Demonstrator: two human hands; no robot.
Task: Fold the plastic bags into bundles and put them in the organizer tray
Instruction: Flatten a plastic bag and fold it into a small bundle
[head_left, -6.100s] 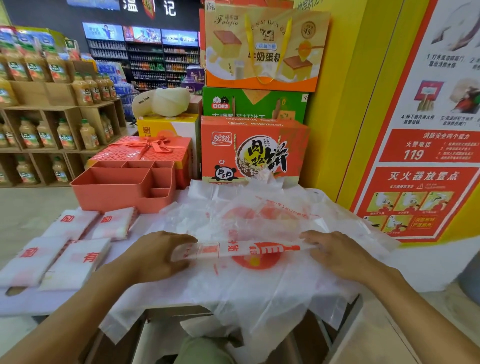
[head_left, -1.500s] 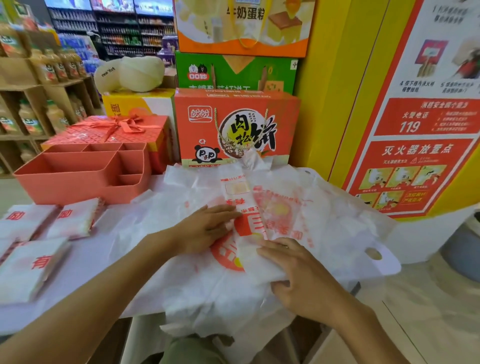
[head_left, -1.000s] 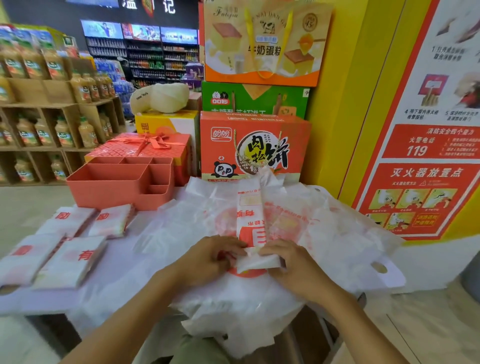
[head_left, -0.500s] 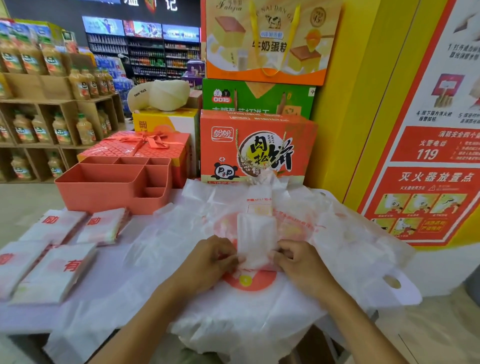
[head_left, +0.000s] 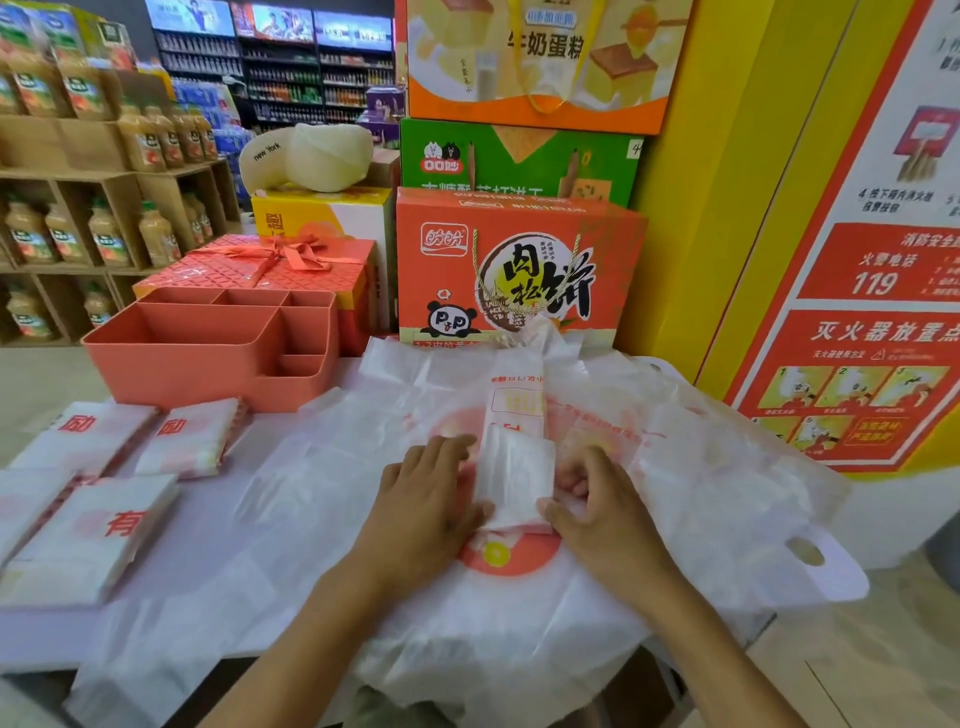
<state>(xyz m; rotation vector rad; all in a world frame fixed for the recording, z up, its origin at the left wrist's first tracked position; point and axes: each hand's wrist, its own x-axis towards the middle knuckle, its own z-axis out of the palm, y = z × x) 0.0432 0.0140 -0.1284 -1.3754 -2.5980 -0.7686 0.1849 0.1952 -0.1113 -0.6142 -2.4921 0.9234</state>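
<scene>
The fingers (head_left: 442, 452) of my left hand (head_left: 428, 501) lie straight and flat along the left edge of the folded bag (head_left: 515, 475), with the thumb touching its near corner. They press without clasping. On my right hand (head_left: 605, 519) the fingers (head_left: 571, 480) curl at the bag's right edge and the thumb nips the near corner, so that hand grips it. The bag sits between both hands, on the heap of loose bags (head_left: 519, 634) covering the worktop (head_left: 208, 535) at 6 o'clock.

I judge the step to be folding this strip end over end toward 12 o'clock. To do it well I would hold both edges square, press the air out at each turn and crease firmly, since thin film springs open and slides on the slick sheets below.

The bag is a narrow, translucent white strip with red print. Its near end is doubled into a plump pad, and the unfolded tail runs off toward 12 o'clock. At 9 o'clock lie the finished bundles (head_left: 192, 439), flat and rectangular. Beyond them, at 10 o'clock, stands the coral organizer tray (head_left: 208, 340), well apart from the bag.
</scene>
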